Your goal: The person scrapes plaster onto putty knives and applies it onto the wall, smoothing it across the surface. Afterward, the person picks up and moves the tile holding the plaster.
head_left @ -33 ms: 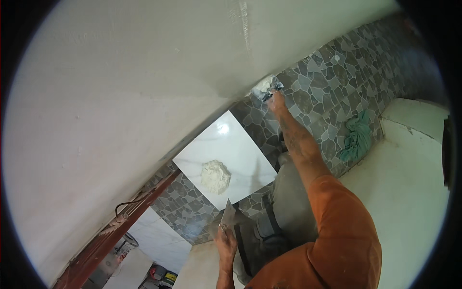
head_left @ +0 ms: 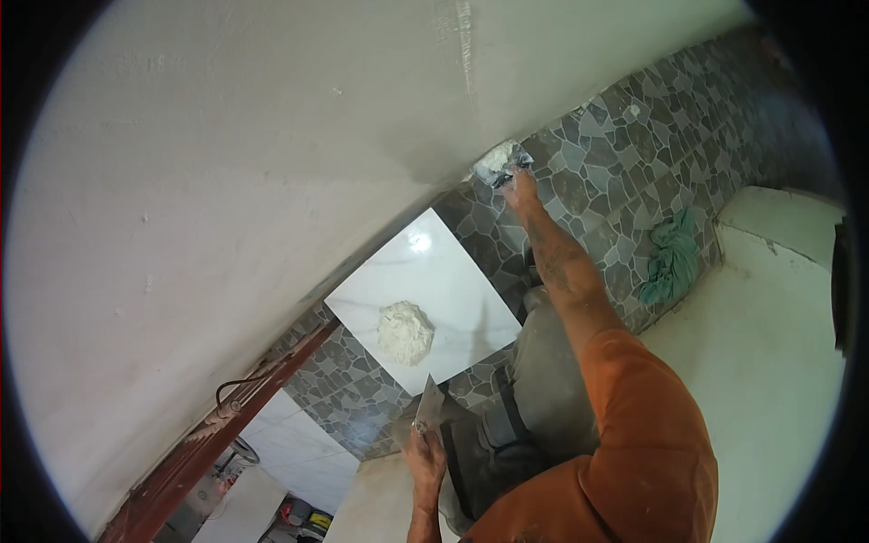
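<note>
My right hand [head_left: 520, 187] reaches out to the foot of the wall, its fingers wrapped around the dark handle of a flat trowel [head_left: 490, 174]. White putty [head_left: 501, 156] is heaped on that blade, close to where wall and floor meet. Closer to my body, my left hand [head_left: 424, 457] grips a putty knife [head_left: 431, 398] whose thin metal blade points away from me. Just beyond its tip lies a white marbled tile [head_left: 462, 271], bearing a round mound of pale putty [head_left: 405, 333].
A pale wall [head_left: 235, 181] rises on the far left. Stone-patterned flooring [head_left: 615, 163] surrounds the tile. Right of my arm lies a crumpled green cloth [head_left: 672, 258] beside a pale low wall [head_left: 769, 299]. A reddish-brown frame [head_left: 235, 416] runs along the lower left.
</note>
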A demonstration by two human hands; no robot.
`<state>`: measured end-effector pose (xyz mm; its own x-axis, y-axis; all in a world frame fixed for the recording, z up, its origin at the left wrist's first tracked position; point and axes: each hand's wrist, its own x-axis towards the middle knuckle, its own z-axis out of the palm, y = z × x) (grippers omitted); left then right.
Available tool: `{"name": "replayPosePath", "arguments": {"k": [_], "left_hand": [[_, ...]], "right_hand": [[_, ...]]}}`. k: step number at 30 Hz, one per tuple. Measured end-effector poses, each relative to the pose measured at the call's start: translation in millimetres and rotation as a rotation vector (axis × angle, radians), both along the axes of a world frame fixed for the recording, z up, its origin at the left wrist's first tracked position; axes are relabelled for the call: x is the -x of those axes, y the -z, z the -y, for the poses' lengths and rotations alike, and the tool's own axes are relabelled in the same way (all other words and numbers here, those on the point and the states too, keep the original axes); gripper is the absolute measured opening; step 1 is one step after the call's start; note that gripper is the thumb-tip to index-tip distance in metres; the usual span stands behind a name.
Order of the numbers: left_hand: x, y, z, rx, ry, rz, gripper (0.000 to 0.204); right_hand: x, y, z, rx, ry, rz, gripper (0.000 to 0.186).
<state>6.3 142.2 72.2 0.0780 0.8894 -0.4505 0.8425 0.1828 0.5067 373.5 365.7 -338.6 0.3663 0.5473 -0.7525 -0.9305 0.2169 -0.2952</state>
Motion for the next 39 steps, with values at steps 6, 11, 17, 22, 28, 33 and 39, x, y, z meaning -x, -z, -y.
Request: {"name": "replayPosePath", "arguments": {"k": [6,11,17,22,28,33,39], "left_hand": [[9,-3,5,-0.026,-0.034,0.016,0.008],[18,-21,6,-0.049,-0.047,0.06,0.011],[19,-60,-12,-0.069,-0.034,0.096,0.011],[29,-89,-22,-0.082,-0.015,0.163,0.013],[37,-120,-31,-0.139,0.015,0.222,0.014],[45,-135,-37,-0.142,0.002,0.294,0.016],[57,-149,-48,-0.194,0.011,0.365,0.017]], "right_hand": [[-6,-41,-20,0.067,-0.078,0.021,0.032],[-14,-89,-26,0.092,-0.06,0.04,0.025],[-13,-155,-31,0.161,-0.121,0.123,0.023],[-7,-212,-33,0.093,-0.139,0.193,0.021],[-1,-283,-39,0.0,-0.181,0.248,0.02],[-6,-333,-41,-0.053,-0.134,0.272,0.028],[-3,-415,-44,-0.04,-0.133,0.338,0.027]]}}
